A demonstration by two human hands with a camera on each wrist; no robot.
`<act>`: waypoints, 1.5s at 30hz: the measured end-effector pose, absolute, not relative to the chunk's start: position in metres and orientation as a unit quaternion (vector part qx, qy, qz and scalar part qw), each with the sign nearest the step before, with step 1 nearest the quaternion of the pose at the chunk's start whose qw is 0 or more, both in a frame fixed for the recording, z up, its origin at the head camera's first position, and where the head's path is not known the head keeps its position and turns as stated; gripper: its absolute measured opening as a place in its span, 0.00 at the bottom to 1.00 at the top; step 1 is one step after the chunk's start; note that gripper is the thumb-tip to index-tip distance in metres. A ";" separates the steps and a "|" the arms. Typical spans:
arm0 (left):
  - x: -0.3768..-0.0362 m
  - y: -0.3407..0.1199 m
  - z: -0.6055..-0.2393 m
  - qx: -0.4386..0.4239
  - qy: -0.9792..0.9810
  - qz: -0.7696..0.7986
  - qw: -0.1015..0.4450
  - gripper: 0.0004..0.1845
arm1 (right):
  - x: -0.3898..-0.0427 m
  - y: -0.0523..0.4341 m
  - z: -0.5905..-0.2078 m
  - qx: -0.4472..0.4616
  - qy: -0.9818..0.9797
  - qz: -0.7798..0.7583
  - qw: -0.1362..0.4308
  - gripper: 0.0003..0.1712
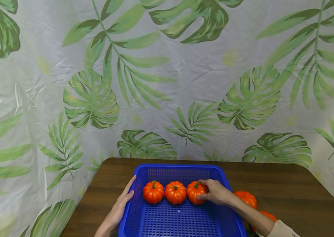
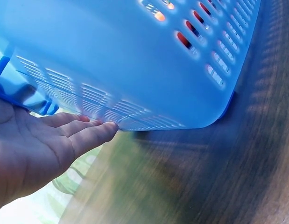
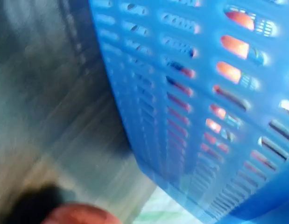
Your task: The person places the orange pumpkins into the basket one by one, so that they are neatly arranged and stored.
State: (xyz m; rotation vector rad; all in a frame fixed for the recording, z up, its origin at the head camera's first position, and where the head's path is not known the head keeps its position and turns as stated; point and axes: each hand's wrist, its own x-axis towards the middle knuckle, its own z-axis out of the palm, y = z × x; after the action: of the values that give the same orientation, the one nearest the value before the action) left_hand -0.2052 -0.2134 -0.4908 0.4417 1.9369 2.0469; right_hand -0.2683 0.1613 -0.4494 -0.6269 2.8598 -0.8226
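A blue plastic basket (image 1: 181, 227) with slotted walls stands on the table. Inside, three small orange pumpkins sit in a row: a left pumpkin (image 1: 153, 194), a middle pumpkin (image 1: 175, 195) and a right pumpkin (image 1: 194, 196). My right hand (image 1: 215, 192) reaches over the basket's right wall and grips the right pumpkin between thumb and fingers. Against the basket's outer left wall rests my left hand (image 1: 121, 205), and the left wrist view shows its fingers (image 2: 95, 140) extended along the plastic. The right wrist view sees only the basket wall (image 3: 149, 93), not the hand.
Outside the basket on the right, an orange pumpkin (image 1: 246, 198) and another one (image 1: 268, 215), partly hidden by the right forearm, lie on the brown wooden table (image 1: 297, 194). A leaf-patterned sheet (image 1: 196, 82) hangs behind the table.
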 end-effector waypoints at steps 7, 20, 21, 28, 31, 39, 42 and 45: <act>-0.205 -0.213 -0.490 0.152 0.672 0.710 0.144 0.32 | -0.268 0.158 -0.449 -0.162 0.933 -0.312 0.072 0.37; -0.206 -0.213 -0.490 0.154 0.670 0.711 0.146 0.33 | -0.267 0.159 -0.443 -0.143 0.927 -0.341 0.067 0.39; -0.206 -0.213 -0.490 0.154 0.670 0.711 0.145 0.32 | -0.267 0.159 -0.441 -0.146 0.926 -0.340 0.070 0.40; -0.205 -0.213 -0.490 0.150 0.675 0.708 0.143 0.32 | -0.263 0.169 -0.424 -0.166 0.911 -0.363 0.108 0.44; -0.204 -0.213 -0.490 0.150 0.677 0.707 0.141 0.32 | -0.260 0.178 -0.416 -0.179 0.903 -0.374 0.115 0.47; -0.204 -0.212 -0.489 0.149 0.676 0.708 0.140 0.32 | -0.260 0.216 -0.397 -0.207 0.885 -0.405 0.096 0.44; -0.204 -0.212 -0.489 0.146 0.677 0.707 0.139 0.32 | -0.256 0.231 -0.390 -0.209 0.886 -0.404 0.086 0.42; -0.204 -0.212 -0.490 0.143 0.678 0.708 0.138 0.32 | -0.250 0.245 -0.385 -0.205 0.891 -0.398 0.075 0.42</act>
State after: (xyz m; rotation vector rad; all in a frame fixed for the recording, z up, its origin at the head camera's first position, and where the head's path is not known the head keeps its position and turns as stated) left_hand -0.2043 -0.2117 -0.4897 0.4147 1.9603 2.0485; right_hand -0.2499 0.2451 -0.3850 -0.6160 2.6725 -1.1952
